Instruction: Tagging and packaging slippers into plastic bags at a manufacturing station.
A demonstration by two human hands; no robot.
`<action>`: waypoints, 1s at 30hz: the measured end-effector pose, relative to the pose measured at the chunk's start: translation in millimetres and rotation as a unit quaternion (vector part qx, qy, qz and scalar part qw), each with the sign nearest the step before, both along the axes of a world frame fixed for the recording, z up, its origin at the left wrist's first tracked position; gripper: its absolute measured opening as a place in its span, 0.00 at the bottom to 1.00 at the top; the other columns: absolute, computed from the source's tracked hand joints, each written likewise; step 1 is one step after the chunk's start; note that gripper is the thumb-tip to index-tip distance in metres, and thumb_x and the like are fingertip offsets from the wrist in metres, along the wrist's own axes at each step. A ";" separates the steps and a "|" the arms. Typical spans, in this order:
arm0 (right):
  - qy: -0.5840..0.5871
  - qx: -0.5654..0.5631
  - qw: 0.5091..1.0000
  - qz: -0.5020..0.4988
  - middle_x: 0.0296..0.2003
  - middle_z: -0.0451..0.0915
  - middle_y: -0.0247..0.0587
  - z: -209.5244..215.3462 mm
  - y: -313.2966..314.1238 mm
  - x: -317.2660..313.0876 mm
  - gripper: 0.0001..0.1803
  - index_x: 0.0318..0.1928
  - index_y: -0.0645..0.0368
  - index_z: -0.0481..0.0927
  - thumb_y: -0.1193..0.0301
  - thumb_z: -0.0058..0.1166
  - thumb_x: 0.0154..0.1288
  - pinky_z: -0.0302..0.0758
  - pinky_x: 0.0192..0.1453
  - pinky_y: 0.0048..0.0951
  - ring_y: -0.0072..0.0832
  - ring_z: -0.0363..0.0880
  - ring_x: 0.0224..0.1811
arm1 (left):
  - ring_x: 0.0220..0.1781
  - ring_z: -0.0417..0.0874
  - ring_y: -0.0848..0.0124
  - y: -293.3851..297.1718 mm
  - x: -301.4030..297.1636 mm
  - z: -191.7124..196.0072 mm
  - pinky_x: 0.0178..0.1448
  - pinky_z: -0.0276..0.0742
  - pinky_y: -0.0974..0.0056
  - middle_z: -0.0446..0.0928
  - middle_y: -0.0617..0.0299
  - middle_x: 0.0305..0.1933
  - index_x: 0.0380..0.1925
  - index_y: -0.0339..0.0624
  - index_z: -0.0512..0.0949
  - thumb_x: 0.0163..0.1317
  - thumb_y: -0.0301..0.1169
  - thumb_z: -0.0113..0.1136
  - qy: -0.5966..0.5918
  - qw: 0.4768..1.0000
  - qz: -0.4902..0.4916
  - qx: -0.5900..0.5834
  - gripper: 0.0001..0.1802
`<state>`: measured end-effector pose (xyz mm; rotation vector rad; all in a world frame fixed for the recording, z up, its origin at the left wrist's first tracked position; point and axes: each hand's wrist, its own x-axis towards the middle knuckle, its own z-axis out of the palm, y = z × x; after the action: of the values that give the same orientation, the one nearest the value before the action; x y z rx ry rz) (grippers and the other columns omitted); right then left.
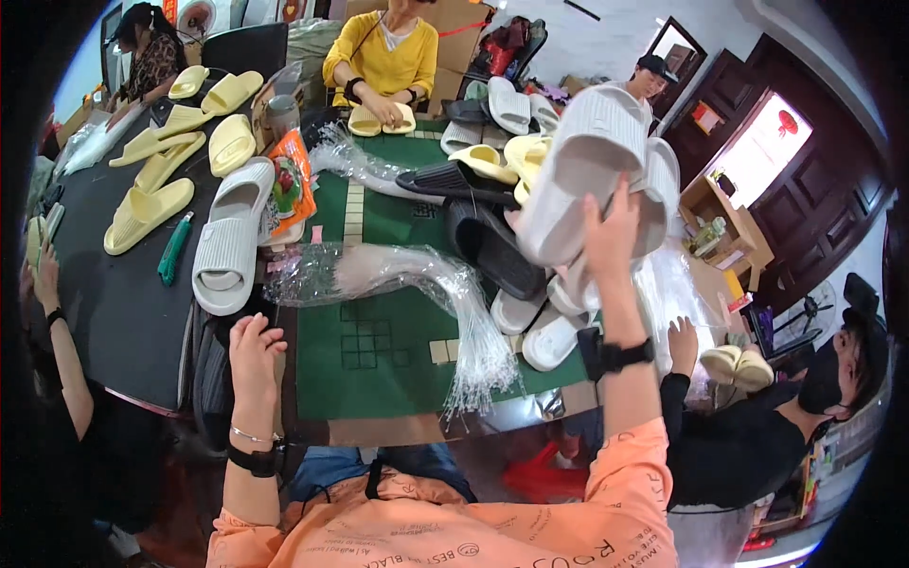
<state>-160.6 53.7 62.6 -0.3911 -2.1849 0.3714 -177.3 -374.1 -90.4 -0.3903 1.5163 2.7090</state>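
Observation:
My right hand [611, 232] is raised at the right of the table, its fingers wrapped on a pair of light grey slide slippers [597, 133]. The nearer slipper partly covers the other one. At the left table edge my left hand [254, 360] has its fingers loosely bent and apart, with nothing visible in them. Beside it, a black slipper [212, 374] stands at the edge, partly hidden. Just beyond that hand lies a single grey slipper [232, 237]. Below the raised pair are black slippers [492, 251] and white slippers [557, 336].
A bundle of clear plastic ties [473, 331] in a bag lies on the green mat [365, 388]. Yellow slippers [147, 216] and a green cutter [174, 251] are on the black tabletop at left. Co-workers sit around; one in yellow [383, 57] handles yellow slippers [382, 119].

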 end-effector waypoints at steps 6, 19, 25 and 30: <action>-0.128 0.099 0.980 -0.112 0.57 0.62 0.57 6.0 126.4 -62.6 0.38 0.61 0.57 0.60 0.52 0.52 0.53 0.52 0.62 0.52 0.49 0.56 0.62 | 0.48 0.70 0.62 -13.9 -14.0 -14.3 0.49 0.68 0.59 0.65 0.55 0.48 0.49 0.37 0.62 0.61 0.37 0.52 0.026 0.997 0.066 0.040 0.21; -0.150 -0.019 0.988 0.032 0.46 0.73 0.52 -15.4 169.1 -43.4 0.17 0.45 0.57 0.76 0.64 0.52 0.57 0.62 0.57 0.34 0.44 0.66 0.54 | 0.56 0.67 0.58 1.6 -55.3 0.9 0.57 0.70 0.59 0.65 0.51 0.53 0.53 0.35 0.61 0.63 0.29 0.47 0.018 0.949 0.127 0.287 0.19; 0.018 0.172 0.985 -0.013 0.49 0.71 0.50 -25.0 62.6 2.4 0.12 0.40 0.61 0.76 0.73 0.53 0.53 0.55 0.62 0.42 0.45 0.61 0.58 | 0.53 0.70 0.58 11.6 -26.5 5.2 0.61 0.69 0.59 0.65 0.48 0.53 0.52 0.30 0.59 0.61 0.22 0.41 0.060 0.946 0.114 0.298 0.18; -0.049 -0.057 0.977 0.201 0.52 0.68 0.47 -68.9 -66.9 47.3 0.16 0.44 0.61 0.73 0.73 0.54 0.52 0.56 0.62 0.38 0.42 0.62 0.58 | 0.52 0.72 0.59 33.5 35.1 5.7 0.59 0.70 0.62 0.67 0.48 0.52 0.52 0.29 0.59 0.59 0.21 0.43 -0.008 0.953 0.045 0.299 0.20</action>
<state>-113.3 -13.2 -6.3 -0.0223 -2.3424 0.7138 -142.1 -340.6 -84.7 -0.4549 0.6164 3.0307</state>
